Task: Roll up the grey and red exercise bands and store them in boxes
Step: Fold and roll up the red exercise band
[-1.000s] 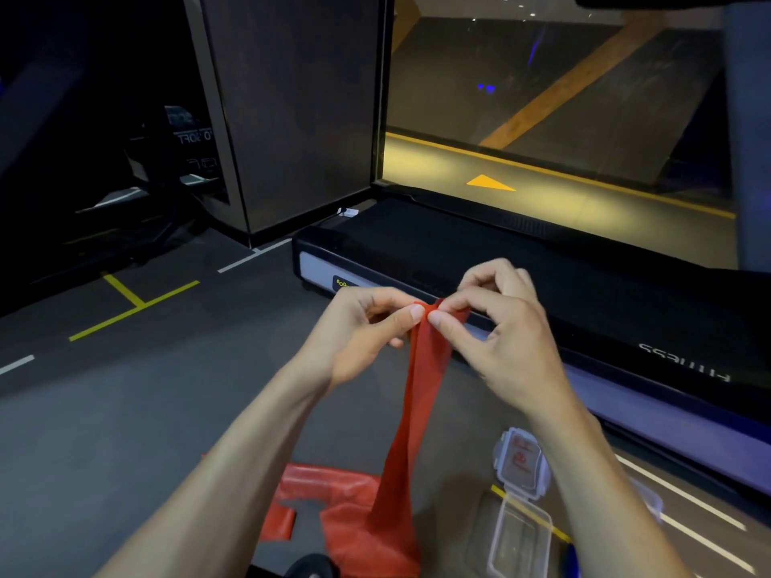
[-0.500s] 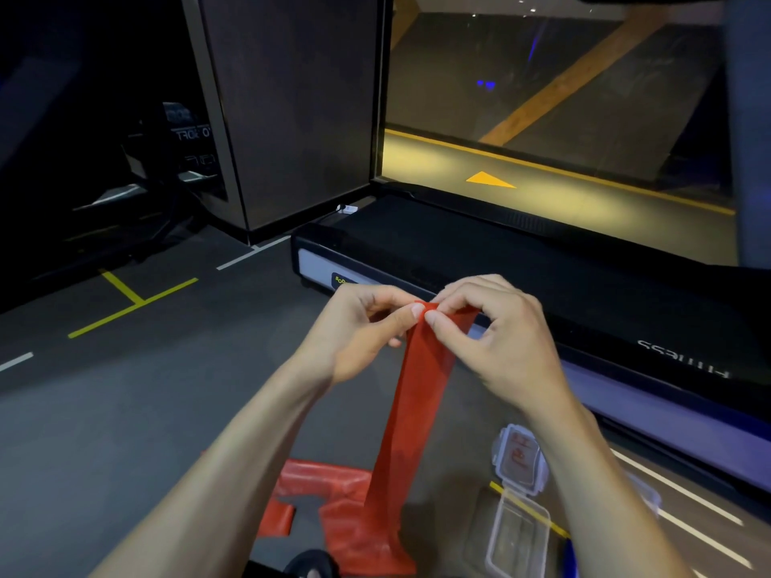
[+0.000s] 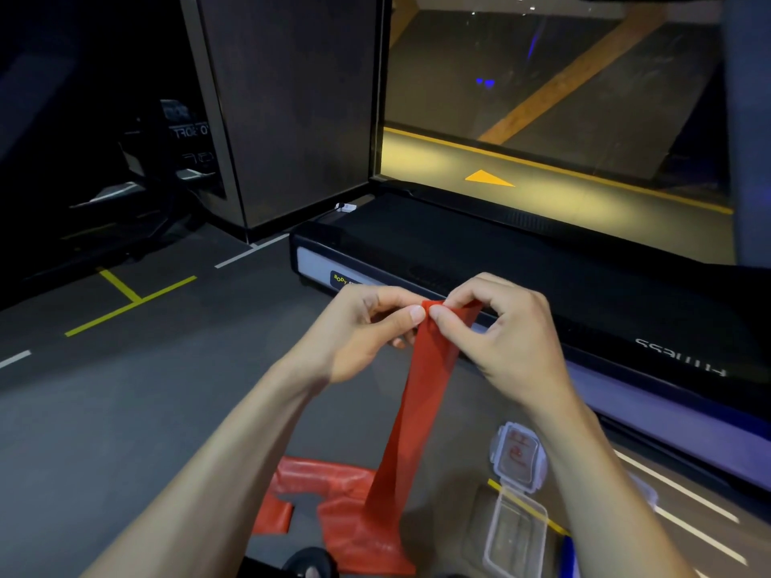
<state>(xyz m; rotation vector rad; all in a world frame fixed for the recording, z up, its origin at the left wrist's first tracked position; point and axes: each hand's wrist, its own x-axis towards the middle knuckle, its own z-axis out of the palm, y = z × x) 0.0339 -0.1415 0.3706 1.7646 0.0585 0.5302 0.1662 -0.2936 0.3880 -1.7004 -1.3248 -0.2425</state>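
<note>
A red exercise band hangs from my hands down to the floor, where its loose end lies crumpled. My left hand pinches the band's top edge between thumb and fingers. My right hand pinches the same top edge right beside it, thumbs nearly touching. A clear plastic box lies open on the floor at the lower right, with its lid lying just beyond it. No grey band is in view.
A black treadmill deck runs across the floor behind my hands. A dark pillar stands at the back left, gym machines beside it. Yellow and white lines mark the grey floor. A dark object sits at the bottom edge.
Both hands have dropped slightly while still pinching the band's top edge. My right fingers have curled over the edge more tightly, and the band hangs a little flatter.
</note>
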